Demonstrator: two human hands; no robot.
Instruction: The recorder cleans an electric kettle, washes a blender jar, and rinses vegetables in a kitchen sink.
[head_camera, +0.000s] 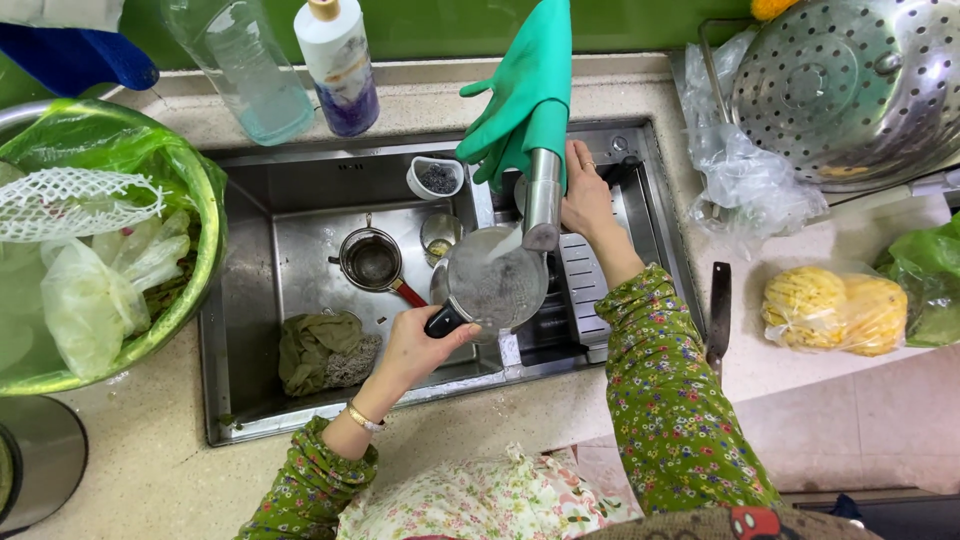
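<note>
— What is the left hand (415, 345) doing?
— Its fingers are wrapped round the black handle of a round mesh strainer (492, 280), holding it over the middle of the steel sink (250, 330), right under the spout of the tap (541, 200). Water is running into the mesh.

— And the right hand (585, 200)?
— It rests at the base of the tap, at about three o'clock from the spout, fingers curled against the fitting. Whether it actually grips a lever I cannot tell; the tap and a green rubber glove (520, 95) draped over it hide the fingertips.

— What lies in the basin?
— At nine o'clock from the strainer sits a small pan with a red handle (375, 262). At seven o'clock, a crumpled olive cloth (318, 350). Just above, at eleven o'clock, a small glass (440, 235) and a white cup with dark contents (436, 178).

— And on the worktop (150, 450)?
— Far to nine o'clock, a green basin full of plastic bags (100, 240). At twelve o'clock, a clear bottle (245, 70) and a white one (338, 65). To three o'clock, a knife (718, 320), a bagged yellow fruit (835, 310), and at one o'clock a perforated metal steamer tray (850, 85).
</note>
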